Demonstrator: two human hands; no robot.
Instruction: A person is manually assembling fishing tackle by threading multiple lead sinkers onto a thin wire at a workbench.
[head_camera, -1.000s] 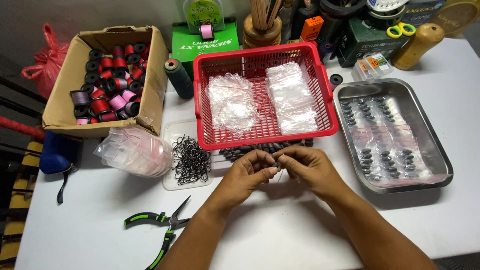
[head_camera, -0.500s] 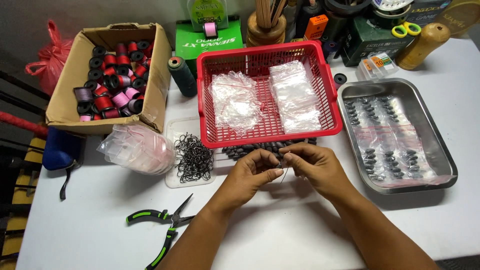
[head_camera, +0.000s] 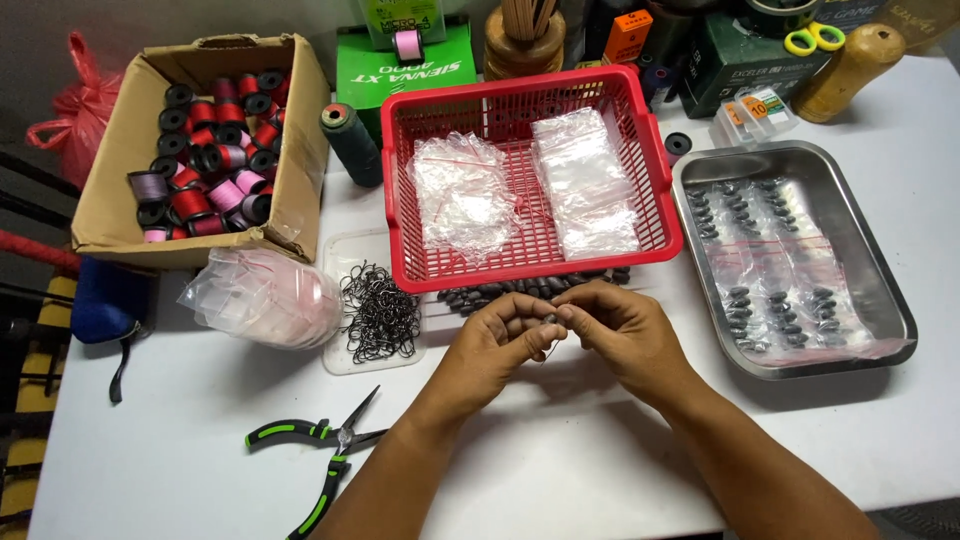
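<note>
You are holding a small dark sinker (head_camera: 549, 319) pinched between the fingertips of your left hand (head_camera: 497, 342) and your right hand (head_camera: 622, 335), both sets of fingers closed on it just in front of the red basket (head_camera: 660, 160). A thin wire appears to be hanging below the pinch; it is too fine to confirm.

Handling, as judged: the piece is looking dense for its size, hard, smooth and easy to drop, so you are right to be gripping it at its ends with the pads.

You are working over a white table (head_camera: 200, 480), smooth and flat. More sinkers (head_camera: 500, 292) are lying along the basket's front edge. A pile of hooks (head_camera: 378, 315) is sitting just left of your hands, pliers (head_camera: 320, 455) nearer you, and a steel tray (head_camera: 880, 270) of bagged pieces to the right. Room is tight.
</note>
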